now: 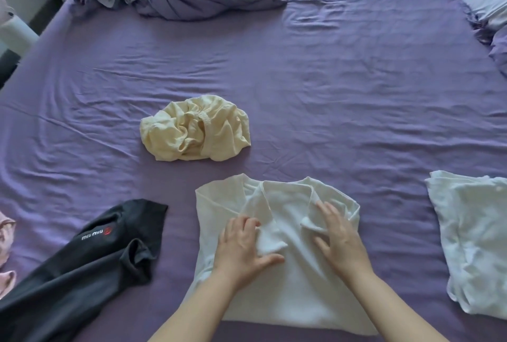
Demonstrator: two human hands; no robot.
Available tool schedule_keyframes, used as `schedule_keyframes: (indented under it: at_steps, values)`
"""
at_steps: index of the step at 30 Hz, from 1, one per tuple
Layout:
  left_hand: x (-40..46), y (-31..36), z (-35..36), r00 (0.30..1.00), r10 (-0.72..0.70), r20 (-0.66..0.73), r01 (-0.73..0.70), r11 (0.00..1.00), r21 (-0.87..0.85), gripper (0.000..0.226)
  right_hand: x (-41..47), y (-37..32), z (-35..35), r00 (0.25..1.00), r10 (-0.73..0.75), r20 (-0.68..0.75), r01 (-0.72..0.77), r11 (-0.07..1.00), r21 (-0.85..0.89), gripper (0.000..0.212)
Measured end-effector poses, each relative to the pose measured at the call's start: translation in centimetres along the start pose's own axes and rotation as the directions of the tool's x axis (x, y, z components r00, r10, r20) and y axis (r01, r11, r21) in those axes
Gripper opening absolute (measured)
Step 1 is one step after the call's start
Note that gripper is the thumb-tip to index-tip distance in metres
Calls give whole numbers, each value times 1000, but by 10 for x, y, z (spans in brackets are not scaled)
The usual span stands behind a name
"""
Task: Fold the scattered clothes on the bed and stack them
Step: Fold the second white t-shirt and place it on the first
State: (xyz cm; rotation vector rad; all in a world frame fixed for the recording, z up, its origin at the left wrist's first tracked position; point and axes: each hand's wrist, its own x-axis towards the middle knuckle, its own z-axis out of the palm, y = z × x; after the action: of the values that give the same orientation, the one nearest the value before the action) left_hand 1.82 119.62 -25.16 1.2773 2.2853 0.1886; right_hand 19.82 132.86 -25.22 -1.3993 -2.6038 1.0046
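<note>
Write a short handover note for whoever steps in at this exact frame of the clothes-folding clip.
Left hand: open, resting on the white shirt at its folded-in sleeve.
Right hand: open, pressing flat on the same shirt.
White shirt lies in front, sleeves turned in, not yet folded down.
Done, it seems: a folded white garment to the right.
Left: the crumpled cream garment mid-bed, the black garment on the left, a pink piece at the left edge; then stack.

Matt white cloth shirt (277, 273); creased purple sheet (329, 89).
</note>
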Motion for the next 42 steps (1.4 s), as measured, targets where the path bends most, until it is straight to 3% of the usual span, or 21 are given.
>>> schedule_keyframes:
  at_steps: [3, 5, 8, 10, 12, 15, 17, 19, 22, 25, 27, 30, 32, 34, 36, 38, 40, 42]
  values:
    - [0, 0, 2, 999, 43, 13, -44, 997, 65, 71, 6, -1, -1, 995, 57, -80, -47, 991, 125, 46]
    - [1, 0, 0, 997, 64, -49, -62, 997, 54, 48, 11, -1, -3, 981, 114, -159, -82, 978, 192, 28]
    - [5, 0, -12, 985, -7, -171, -19, 989, -146, 14, 19, 2, -10, 945, 122, -304, -73, 983, 170, 11]
    - [11, -3, -23, 965, -131, -228, 69, 963, -260, 21, 22, 4, -17, 922, 162, -351, -107, 979, 171, 6]
    - [19, -9, -36, 936, -254, -243, 167, 929, -329, 27, 22, 4, -22, 929, 183, -322, -137, 978, 158, 11]
    - [30, -24, -51, 889, -365, -277, 249, 892, -377, 30, 16, 3, -19, 982, 103, -160, -116, 990, -74, 34]
    - [35, -32, -57, 869, -398, -293, 290, 891, -350, 26, 14, 5, -14, 987, 70, -144, -93, 983, -155, 26]
    - [39, -37, -61, 856, -413, -311, 317, 894, -317, 24, 17, 4, -13, 957, 174, -234, -188, 981, -39, 14]
    - [41, -38, -59, 831, -453, -323, 400, 890, -220, 20, 27, 2, -17, 824, 467, -323, -385, 878, 285, 15]
    - [39, -34, -54, 783, -504, -365, 489, 861, -139, 28, 32, 2, -22, 793, 515, -327, -404, 845, 351, 19]
    - [38, -30, -51, 784, -454, -424, 453, 885, -110, 53, 33, 0, -23, 823, 447, -350, -355, 886, 298, 37]
    - [37, -16, -43, 879, -197, -435, 271, 956, 114, 67, 28, -4, -19, 881, 240, -408, -258, 966, 12, 64]
    - [38, -5, -34, 919, 9, -395, 103, 960, 261, 65, 25, -3, -12, 913, 95, -396, -171, 972, -162, 71]
    - [39, 7, -23, 950, 115, -289, -21, 951, 309, 64, 24, -2, -5, 941, -48, -336, -69, 942, -327, 64]
    - [41, 17, -8, 976, 158, -149, -107, 947, 302, 60, 26, 2, 3, 971, -117, -209, 14, 899, -439, 52]
    - [49, 17, 12, 989, 133, -61, -110, 950, 294, 59, 31, 9, 8, 994, -97, -51, 61, 875, -480, 70]
    - [58, 10, 27, 994, 69, -81, -40, 951, 306, 67, 36, 24, 15, 996, -88, -4, 76, 873, -482, 84]
    - [67, 2, 36, 995, 41, -90, -10, 945, 327, 75, 42, 38, 20, 998, -65, -1, 56, 875, -481, 77]
